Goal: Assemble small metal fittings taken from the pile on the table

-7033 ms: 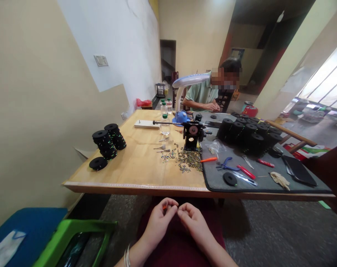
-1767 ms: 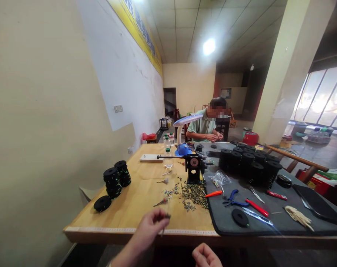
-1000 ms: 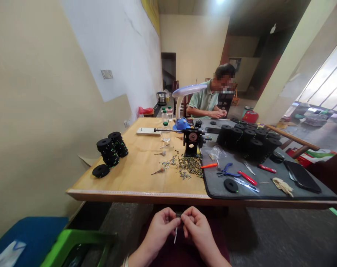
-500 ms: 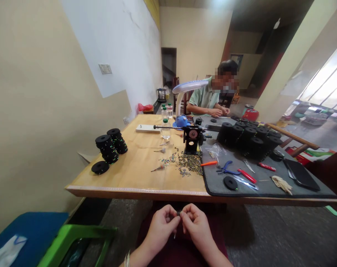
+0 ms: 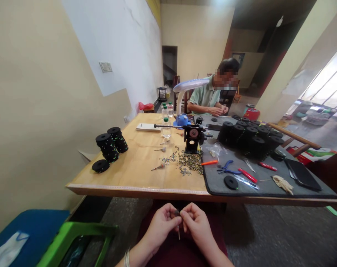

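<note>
A long wooden table [image 5: 135,163] stands against a pale wall, with a grey mat [image 5: 268,187] over its right half. At the far end a co-worker [image 5: 206,97] sits bent over their own hands, behind a white desk lamp [image 5: 189,84].

On the bare wood are a stack of black spools [image 5: 110,144], a black hand-cranked winder [image 5: 193,135] and, just in front of it, a scatter of small beads [image 5: 189,163]. The mat carries more spools [image 5: 252,135] and blue-handled pliers [image 5: 226,168].

The work itself is below the near table edge, over the person's lap. The left hand [image 5: 163,224] and the right hand [image 5: 197,224] meet fingertip to fingertip, both pinched shut on a small dark piece [image 5: 177,213]. A thin pin [image 5: 179,231] hangs straight down from it between the hands. What the piece is stays too small to tell.

This looks like fine fitting done by thumb and forefinger alone. A part this small seems to call for a light, steady pinch from both sides and only the slightest finger motion, or it could slip into the lap.

Both forearms come up from the bottom edge and converge, the wrists are level and the remaining fingers curl loosely inward. A bangle [image 5: 126,257] sits on the left wrist.
</note>
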A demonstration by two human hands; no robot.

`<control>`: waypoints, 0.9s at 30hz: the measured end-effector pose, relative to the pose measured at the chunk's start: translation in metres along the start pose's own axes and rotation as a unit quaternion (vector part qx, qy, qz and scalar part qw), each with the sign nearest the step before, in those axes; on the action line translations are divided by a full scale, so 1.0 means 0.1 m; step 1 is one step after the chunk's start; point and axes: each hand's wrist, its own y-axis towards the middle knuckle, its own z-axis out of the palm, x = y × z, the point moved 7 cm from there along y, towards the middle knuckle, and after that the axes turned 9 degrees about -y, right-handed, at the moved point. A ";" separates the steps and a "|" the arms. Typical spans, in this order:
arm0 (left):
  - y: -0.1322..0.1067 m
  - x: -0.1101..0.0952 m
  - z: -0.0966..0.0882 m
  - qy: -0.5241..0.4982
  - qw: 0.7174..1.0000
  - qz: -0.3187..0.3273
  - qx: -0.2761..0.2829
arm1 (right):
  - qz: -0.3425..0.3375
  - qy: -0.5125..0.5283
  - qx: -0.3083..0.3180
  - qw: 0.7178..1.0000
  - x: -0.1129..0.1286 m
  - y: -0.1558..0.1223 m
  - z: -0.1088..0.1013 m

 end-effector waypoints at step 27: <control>0.00 0.00 0.01 0.021 1.000 0.011 -0.012 | 0.005 -0.034 0.002 0.999 -0.08 0.03 -0.02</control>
